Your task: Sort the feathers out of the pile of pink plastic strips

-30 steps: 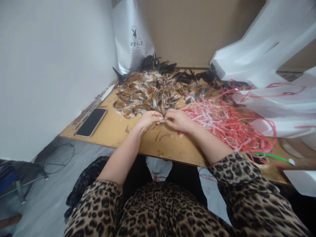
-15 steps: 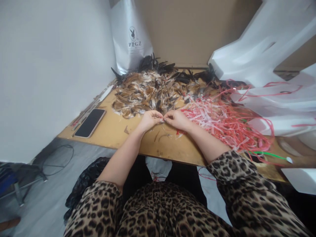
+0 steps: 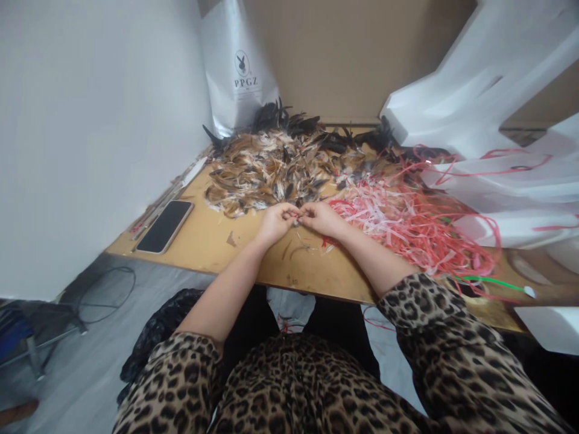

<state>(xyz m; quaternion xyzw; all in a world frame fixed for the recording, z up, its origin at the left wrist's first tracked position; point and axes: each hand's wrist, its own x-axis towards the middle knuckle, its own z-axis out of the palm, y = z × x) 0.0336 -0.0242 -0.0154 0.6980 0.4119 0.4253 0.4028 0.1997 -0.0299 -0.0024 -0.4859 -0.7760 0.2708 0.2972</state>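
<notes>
My left hand [image 3: 277,223] and my right hand [image 3: 322,218] meet fingertip to fingertip just above the front part of the wooden table. Both are closed in a pinch. Between and below the fingertips shows a tiny pale bit with a touch of red, too small to name. Right behind the hands lies a wide heap of brown, white and black feathers [image 3: 253,172]. To the right, near my right forearm, is a tangled pile of red and pink ribbon strips [image 3: 402,226]. A few loose feather scraps [image 3: 305,241] lie on the tabletop below my fingers.
A phone [image 3: 165,226] lies on the table [image 3: 212,241] at the left. A white printed bag [image 3: 239,72] stands at the back by the wall. White plastic bags [image 3: 452,102] crowd the right side. A green strip [image 3: 497,282] lies at the right front.
Both hands stay together in nearly the same place, with the fingers shifted slightly and curled a little more. A bit of red now shows between the fingertips.
</notes>
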